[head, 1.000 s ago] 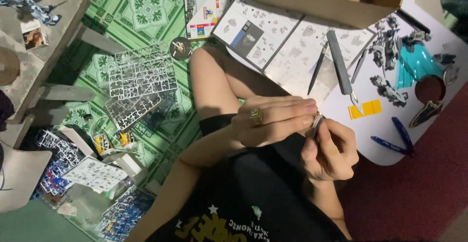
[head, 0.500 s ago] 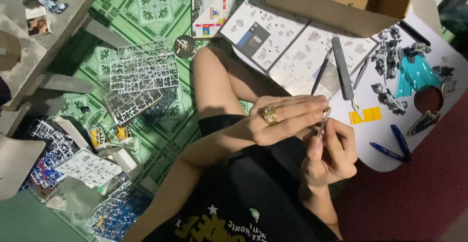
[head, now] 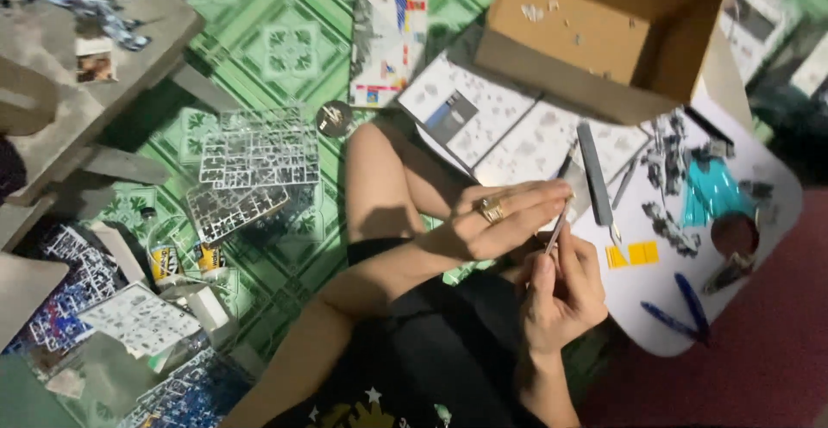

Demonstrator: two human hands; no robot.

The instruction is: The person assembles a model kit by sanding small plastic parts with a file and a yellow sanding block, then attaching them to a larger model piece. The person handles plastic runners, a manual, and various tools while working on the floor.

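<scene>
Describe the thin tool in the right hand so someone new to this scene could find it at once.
Start at the open cardboard box, then drop down to the two hands over the person's lap. The right hand pinches a slim metal-grey tool pointing up toward the ringed left hand. Unlike the blue pens on the white board, it is held up.

Open cardboard box (head: 595, 36), grey parts frames (head: 259, 156), two blue pens (head: 681, 307).

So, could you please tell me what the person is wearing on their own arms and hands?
Both forearms are bare, with no sleeves in view. The left hand wears a chunky gold-coloured ring on one finger. The right hand shows no ring, glove or watch.
</scene>
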